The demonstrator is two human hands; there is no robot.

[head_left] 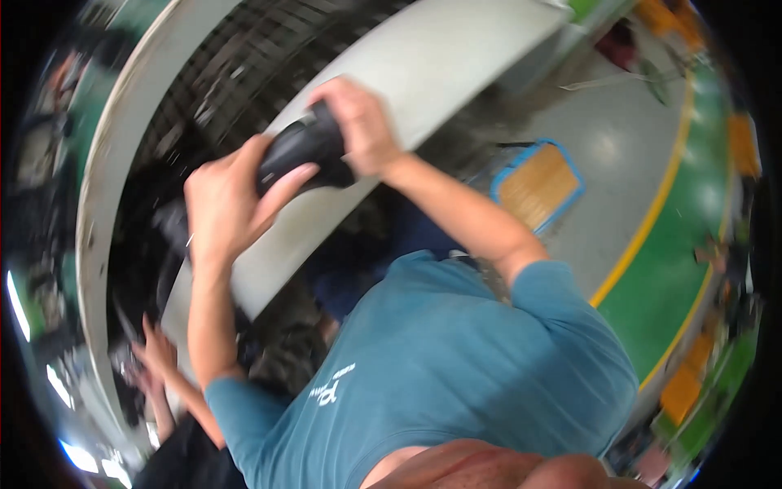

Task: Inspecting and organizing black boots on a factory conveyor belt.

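Above the white bench, a black, rounded, moulded part is held up between my two hands. My left hand grips its left end, with the thumb stretched along the near side. At its right end is my right hand, fingers bent over the top edge. The picture is smeared by motion, so I cannot make out exactly what kind of part it is. My palms hide both of its ends.
A long white bench top runs beneath my arms, with a dark slatted area and a pale curved rim beyond. Another person's hand works at lower left. A blue-framed stool stands right on the grey floor.
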